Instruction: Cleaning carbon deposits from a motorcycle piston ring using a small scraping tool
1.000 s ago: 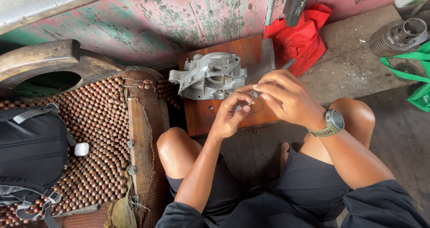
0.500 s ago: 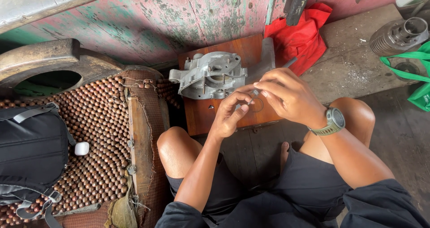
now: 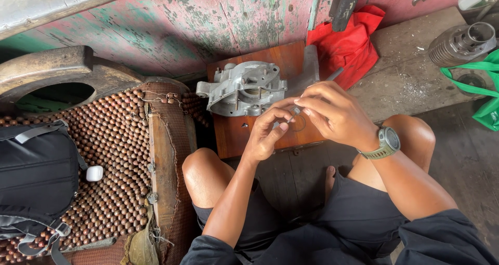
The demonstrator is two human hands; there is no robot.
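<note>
One small metal part, too small to be identified, was pinched between the fingertips of the left hand and right hand, above a wooden board. At eleven o'clock from it, a grey cast housing was left unassembled. Further left, a black bag was kept closed, its contents hidden

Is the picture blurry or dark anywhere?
Head view: mostly sharp in soft daylight, no glare; the grey metal casing is crisp. The small part between the left hand and right hand is too tiny to make out; the corners look bent.
</note>
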